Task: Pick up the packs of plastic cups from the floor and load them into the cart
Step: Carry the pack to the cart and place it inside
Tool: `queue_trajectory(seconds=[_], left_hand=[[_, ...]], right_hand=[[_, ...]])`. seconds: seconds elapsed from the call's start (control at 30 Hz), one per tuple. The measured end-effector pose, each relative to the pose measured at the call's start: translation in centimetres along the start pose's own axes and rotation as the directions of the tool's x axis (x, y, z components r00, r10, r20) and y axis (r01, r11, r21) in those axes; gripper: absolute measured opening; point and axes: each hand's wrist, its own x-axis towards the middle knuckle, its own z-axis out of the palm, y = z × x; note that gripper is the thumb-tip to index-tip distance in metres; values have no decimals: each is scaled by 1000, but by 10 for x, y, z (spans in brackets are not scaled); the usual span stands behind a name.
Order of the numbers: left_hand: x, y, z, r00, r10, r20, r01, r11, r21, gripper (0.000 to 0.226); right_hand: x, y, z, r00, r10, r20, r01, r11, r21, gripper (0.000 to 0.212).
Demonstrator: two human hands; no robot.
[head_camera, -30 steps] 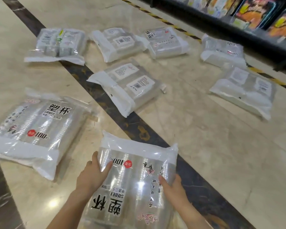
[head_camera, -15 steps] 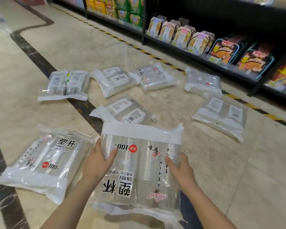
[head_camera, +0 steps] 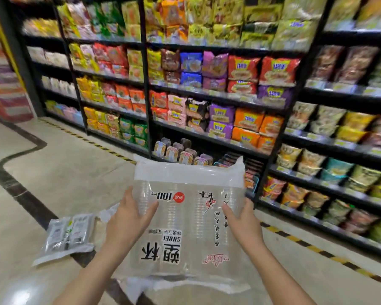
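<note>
I hold a clear pack of plastic cups point(head_camera: 185, 219) with black lettering and a red "100" dot, raised flat in front of me at chest height. My left hand point(head_camera: 128, 216) grips its left edge and my right hand point(head_camera: 240, 223) grips its right edge. A second pack of cups point(head_camera: 67, 235) lies on the floor at lower left, and the white corner of a third pack point(head_camera: 107, 213) shows beside my left hand. The held pack hides the other packs. No cart is in view.
Black store shelves point(head_camera: 207, 93) full of coloured noodle packets fill the far side and the right. A yellow-and-black hazard stripe point(head_camera: 299, 241) runs along the shelf base. The beige marble floor point(head_camera: 64, 172) has a dark inlaid band point(head_camera: 29, 199).
The pack has been lifted off the floor to chest height in both hands. The view has tilted up from the floor to the shelves, so most packs left the frame.
</note>
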Motion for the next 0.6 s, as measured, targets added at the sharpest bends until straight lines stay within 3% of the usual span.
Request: queue_trajectory(seconds=[0.3,0.6], left_hand=[[-3,191,-154,954,286,-85,-291,955,-61,75],[-33,323,-163,868,484,-117,-496,856,-145,71]], right_hand=[[-57,-152,-191,960,-21,-278,28,999,20,68],[-93,-163,-326,863,-23,-505,46,998,33,64]])
